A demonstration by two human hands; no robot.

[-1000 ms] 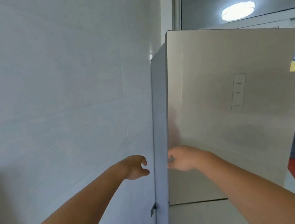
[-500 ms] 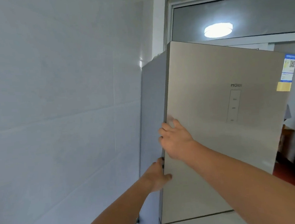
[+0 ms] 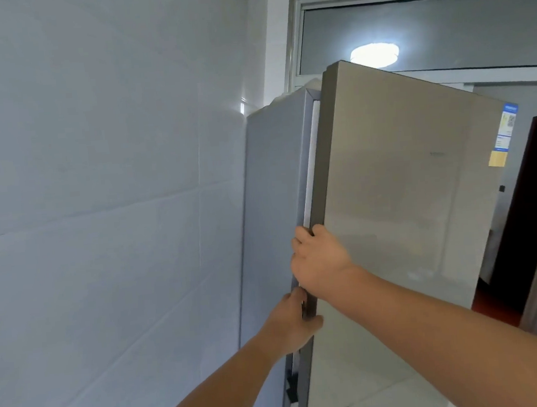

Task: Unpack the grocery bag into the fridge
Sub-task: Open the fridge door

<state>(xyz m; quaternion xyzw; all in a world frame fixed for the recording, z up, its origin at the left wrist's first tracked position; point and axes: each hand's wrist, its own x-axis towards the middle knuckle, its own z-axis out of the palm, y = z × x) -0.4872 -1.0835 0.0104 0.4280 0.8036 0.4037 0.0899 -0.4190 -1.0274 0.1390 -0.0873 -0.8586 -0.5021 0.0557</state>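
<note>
Fridge [image 3: 274, 209], grey-sided, standing against white tiled wall [image 3: 98, 184]; beige fridge door [image 3: 398, 193] slightly ajar, white seal showing. Head view: right hand [image 3: 321, 261] clasps the door's left edge; left hand [image 3: 291, 322] grips the same edge just below.

My right hand [image 3: 321, 260] and left hand [image 3: 294, 321] grip the edge of the fridge door [image 3: 398, 193], slightly ajar from the fridge [image 3: 275, 186].
</note>
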